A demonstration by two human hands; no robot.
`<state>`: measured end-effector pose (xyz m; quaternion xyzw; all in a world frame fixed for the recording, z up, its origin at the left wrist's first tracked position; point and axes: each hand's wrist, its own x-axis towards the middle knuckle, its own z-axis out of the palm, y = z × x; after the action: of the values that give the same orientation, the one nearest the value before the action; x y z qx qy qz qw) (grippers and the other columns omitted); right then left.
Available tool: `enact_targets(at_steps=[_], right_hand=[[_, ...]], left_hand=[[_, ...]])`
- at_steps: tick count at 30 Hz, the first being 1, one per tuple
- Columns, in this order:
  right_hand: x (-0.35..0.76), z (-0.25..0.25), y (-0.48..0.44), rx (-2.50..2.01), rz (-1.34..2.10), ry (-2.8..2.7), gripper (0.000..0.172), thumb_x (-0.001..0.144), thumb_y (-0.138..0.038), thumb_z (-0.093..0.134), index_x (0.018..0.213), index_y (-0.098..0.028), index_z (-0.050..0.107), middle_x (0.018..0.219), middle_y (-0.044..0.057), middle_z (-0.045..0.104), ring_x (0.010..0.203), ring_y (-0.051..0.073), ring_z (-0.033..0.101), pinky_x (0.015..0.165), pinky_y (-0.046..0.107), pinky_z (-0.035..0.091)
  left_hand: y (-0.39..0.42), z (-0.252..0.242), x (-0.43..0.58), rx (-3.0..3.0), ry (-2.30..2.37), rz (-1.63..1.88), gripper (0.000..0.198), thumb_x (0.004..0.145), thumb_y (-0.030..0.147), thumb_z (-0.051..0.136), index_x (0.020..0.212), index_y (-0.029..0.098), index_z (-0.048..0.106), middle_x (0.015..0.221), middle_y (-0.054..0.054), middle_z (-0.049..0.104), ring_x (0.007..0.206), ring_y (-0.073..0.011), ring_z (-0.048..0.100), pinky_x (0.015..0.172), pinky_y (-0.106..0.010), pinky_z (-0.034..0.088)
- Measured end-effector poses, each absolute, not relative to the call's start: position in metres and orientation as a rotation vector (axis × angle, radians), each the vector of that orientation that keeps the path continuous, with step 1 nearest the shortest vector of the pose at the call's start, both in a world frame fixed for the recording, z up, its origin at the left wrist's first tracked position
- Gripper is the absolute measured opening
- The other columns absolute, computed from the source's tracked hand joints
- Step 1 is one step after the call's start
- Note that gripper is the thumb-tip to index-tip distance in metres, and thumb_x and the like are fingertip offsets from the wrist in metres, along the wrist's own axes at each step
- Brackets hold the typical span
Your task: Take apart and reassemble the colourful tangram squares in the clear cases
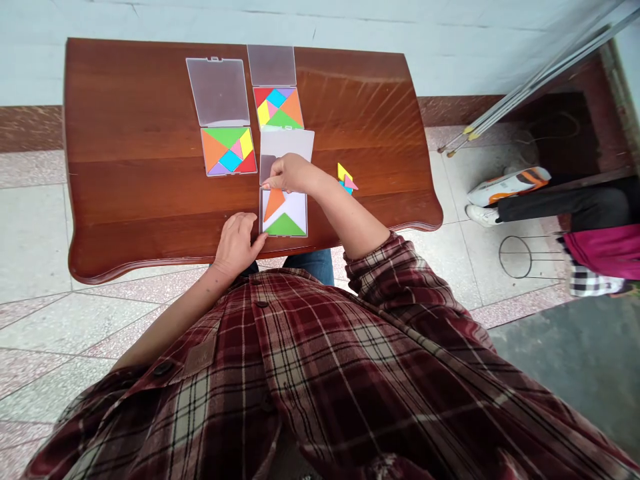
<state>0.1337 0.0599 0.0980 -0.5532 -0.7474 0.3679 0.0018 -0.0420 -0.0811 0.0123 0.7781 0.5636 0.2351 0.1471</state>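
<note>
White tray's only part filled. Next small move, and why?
Probably move the right hand over to the loose yellow, pink and blue pieces and set one into the white tray: it holds just an orange triangle and a green triangle, while the two neighbouring tangram squares look complete.

A white-and-orange sneaker (509, 186), black trouser leg (560, 205), magenta cloth (607, 250), wire hoop stand (515, 257), yellow-tipped metal poles (540, 83)
</note>
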Motion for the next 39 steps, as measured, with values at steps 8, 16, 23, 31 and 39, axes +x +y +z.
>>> enact_targets(at_steps=[8,16,23,31,39], right_hand=[[0.105,0.1,0.052,-1.805,0.981,-2.529,0.024,0.085,-0.036,0.071,0.08,-0.012,0.067,0.075,0.006,0.063,0.082,0.022,0.064,0.078,0.035,0.045],[0.108,0.082,0.046,-1.789,0.878,-2.59,0.028,0.085,-0.042,0.069,0.091,-0.014,0.07,0.086,0.007,0.067,0.089,0.025,0.064,0.08,0.035,0.046],[0.122,0.086,0.037,-1.794,0.758,-2.505,0.025,0.093,-0.034,0.055,0.1,-0.014,0.069,0.098,0.01,0.068,0.094,0.025,0.063,0.084,0.037,0.046],[0.124,0.071,0.032,-1.784,0.664,-2.623,0.023,0.091,-0.015,0.05,0.104,-0.015,0.069,0.11,0.01,0.07,0.102,0.025,0.064,0.088,0.037,0.048],[0.12,0.076,0.022,-1.792,0.756,-2.618,0.026,0.09,-0.019,0.055,0.112,-0.012,0.067,0.116,0.012,0.07,0.103,0.023,0.063,0.083,0.031,0.044]], left_hand=[[-0.081,0.015,-0.042,2.255,1.605,0.668,0.039,0.091,0.038,0.052,0.122,0.015,0.054,0.12,-0.016,0.063,0.118,-0.0305,0.056,0.103,-0.049,0.044],[-0.081,0.014,-0.042,2.24,1.601,0.663,0.041,0.092,0.041,0.05,0.123,0.014,0.053,0.123,-0.018,0.062,0.119,-0.0311,0.055,0.105,-0.049,0.043],[-0.081,0.012,-0.042,2.258,1.603,0.672,0.04,0.092,0.04,0.051,0.123,0.014,0.054,0.122,-0.017,0.062,0.118,-0.0308,0.056,0.105,-0.049,0.043],[-0.081,0.016,-0.042,2.29,1.572,0.661,0.042,0.093,0.041,0.048,0.125,0.014,0.055,0.121,-0.016,0.063,0.117,-0.0306,0.056,0.104,-0.048,0.043],[-0.081,0.022,-0.042,2.3,1.557,0.633,0.041,0.094,0.04,0.046,0.124,0.015,0.058,0.119,-0.015,0.063,0.114,-0.03,0.054,0.102,-0.046,0.043]])
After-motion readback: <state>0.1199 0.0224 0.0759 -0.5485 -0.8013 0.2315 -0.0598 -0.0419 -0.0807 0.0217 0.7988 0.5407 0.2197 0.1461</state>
